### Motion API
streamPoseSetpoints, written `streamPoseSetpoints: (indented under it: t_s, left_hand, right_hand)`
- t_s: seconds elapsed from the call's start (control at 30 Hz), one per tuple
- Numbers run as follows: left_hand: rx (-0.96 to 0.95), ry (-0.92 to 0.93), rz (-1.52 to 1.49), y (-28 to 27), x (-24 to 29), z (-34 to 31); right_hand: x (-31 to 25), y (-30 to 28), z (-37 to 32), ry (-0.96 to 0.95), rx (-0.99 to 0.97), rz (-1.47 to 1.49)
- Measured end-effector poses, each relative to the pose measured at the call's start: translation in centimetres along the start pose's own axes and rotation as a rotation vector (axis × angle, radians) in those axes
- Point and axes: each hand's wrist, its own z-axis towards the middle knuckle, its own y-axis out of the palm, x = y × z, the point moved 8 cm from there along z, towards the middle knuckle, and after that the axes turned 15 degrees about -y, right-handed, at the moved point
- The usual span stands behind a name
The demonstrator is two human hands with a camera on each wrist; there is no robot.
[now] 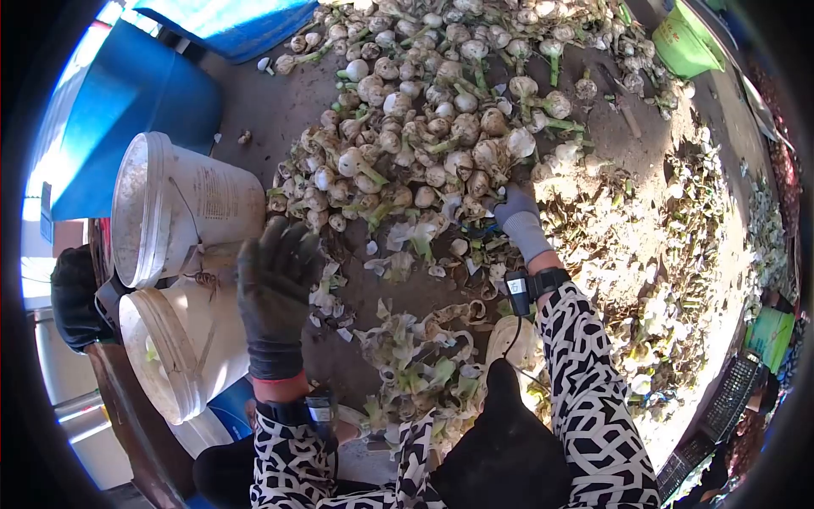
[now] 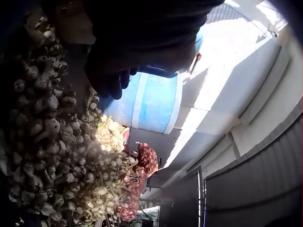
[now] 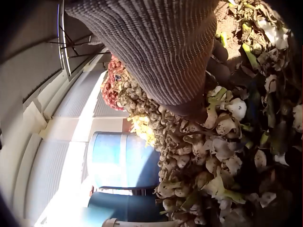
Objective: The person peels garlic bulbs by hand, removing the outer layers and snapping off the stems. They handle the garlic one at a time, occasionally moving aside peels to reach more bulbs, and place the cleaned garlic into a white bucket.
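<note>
A large heap of pale garlic bulbs (image 1: 394, 136), many with short green stems, covers the floor in front of me. My right hand (image 1: 519, 222), in a grey knit glove, reaches down to the near edge of the heap. Its fingertips are hidden, and I cannot tell whether they hold a bulb; the right wrist view shows mainly the ribbed glove (image 3: 161, 52) over bulbs and peelings. My left hand (image 1: 275, 280), in a dark coated glove, hovers left of the heap beside the white buckets, its fingers loosely extended with nothing in them.
Two white buckets (image 1: 225, 195) lie tipped at the left, near blue barrels (image 1: 140, 110). Loose peelings (image 1: 415, 356) and dry leaves (image 1: 644, 237) cover the floor nearby and to the right. A green basin (image 1: 685, 41) stands far right; red mesh sacks (image 2: 147, 158) lie beyond the heap.
</note>
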Motion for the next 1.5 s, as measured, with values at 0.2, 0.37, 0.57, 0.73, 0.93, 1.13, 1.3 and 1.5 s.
streamPoseSetpoints:
  t_s: [0.2,0.37,0.57,0.73,0.93,1.13,1.3,1.5]
  left_hand:
    - [0.022,0.397,1.276,8.9,-9.1,3.2]
    - [-0.057,0.538,1.45,9.8,-12.7,7.3]
    - [0.017,0.537,1.142,8.6,-11.2,6.2]
    - [0.055,0.547,1.183,10.4,-10.7,3.9]
    - [-0.056,0.436,1.098,10.3,-9.9,2.8]
    - [-0.196,-0.176,0.471,6.9,-11.6,3.8]
    - [-0.095,0.634,1.458,8.2,-10.1,2.4]
    - [-0.191,0.153,1.161,7.6,-10.9,5.8]
  right_hand:
    - [-2.9,-2.1,-3.5,-0.313,0.175,0.37]
    - [-8.8,-5.4,-6.1,-0.549,0.014,0.645]
    - [-8.0,-7.8,-5.8,-0.482,0.256,1.05]
    - [-13.1,-4.7,-8.2,-0.421,0.01,1.21]
    - [-13.7,-7.1,-10.4,-0.33,0.024,1.179]
    - [-15.2,-9.7,-11.8,-0.588,0.087,0.882]
    - [-17.5,-8.9,-14.3,-0.707,-0.218,0.947]
    - [-17.2,-3.6,-16.7,-0.216,-0.728,1.671]
